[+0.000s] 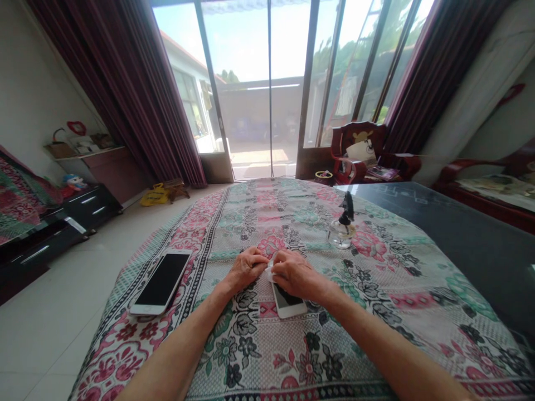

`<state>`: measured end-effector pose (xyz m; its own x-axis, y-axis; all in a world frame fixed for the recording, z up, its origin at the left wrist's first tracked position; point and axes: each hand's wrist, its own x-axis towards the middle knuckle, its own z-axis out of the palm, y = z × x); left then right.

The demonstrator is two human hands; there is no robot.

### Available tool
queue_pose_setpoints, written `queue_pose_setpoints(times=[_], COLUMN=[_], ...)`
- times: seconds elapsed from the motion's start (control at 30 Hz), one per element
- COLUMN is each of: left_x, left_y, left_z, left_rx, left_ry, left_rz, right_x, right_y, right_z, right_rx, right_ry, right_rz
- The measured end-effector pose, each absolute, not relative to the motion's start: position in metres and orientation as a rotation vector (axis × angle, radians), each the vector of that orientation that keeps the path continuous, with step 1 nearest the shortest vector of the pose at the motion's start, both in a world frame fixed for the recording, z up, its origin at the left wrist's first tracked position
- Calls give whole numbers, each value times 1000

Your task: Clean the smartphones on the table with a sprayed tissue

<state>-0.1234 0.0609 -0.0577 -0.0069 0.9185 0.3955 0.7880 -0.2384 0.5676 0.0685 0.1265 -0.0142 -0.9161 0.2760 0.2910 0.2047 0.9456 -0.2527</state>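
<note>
A white smartphone (289, 305) with a dark screen lies face up on the patterned cloth in front of me. My right hand (296, 273) rests over its far end, fingers closed on a small white wipe (271, 273) that looks like tissue or cloth. Just left of that end is my left hand (247, 266); its fingers are curled together, with the tips meeting the wipe or the phone's edge. What they grip is hidden. A clear spray bottle (341, 233) with a black trigger head stands upright beyond my right hand. Left of my left forearm lies a larger white phone (162, 283), dark screen up.
The flowered cloth (309, 362) covers most of the table, leaving a dark glossy surface (422, 214) exposed at right. Beyond are a red wooden chair (359, 150), glass doors and purple curtains (125, 83). A yellow bag (154, 195) sits on the floor at left.
</note>
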Motion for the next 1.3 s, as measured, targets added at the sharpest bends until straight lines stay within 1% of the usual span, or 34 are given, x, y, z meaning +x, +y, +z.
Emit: queue_pose_setpoints(times=[0.13,0.4,0.53,0.87,1.3], left_x=[-124,-123,-122,-121,-122], left_y=[62,62,61,61,61], left_z=[-59,-56,-55,-54,-54], left_rx=[2083,2077,2076,2101,2091], left_ry=[1831,1853,1860,1875,1847], left_rz=[1056,1014,1017,1020,1016], right_x=[66,61,63,72,57], right_y=[118,134,134,118,133], right_z=[-14,-28,-26,-3,-33], right_rx=[-290,-442,-485,-213,-495], right_ry=[-2777,-2659,-2644,-2874,-2611], right_rz=[346,282,249,421,188])
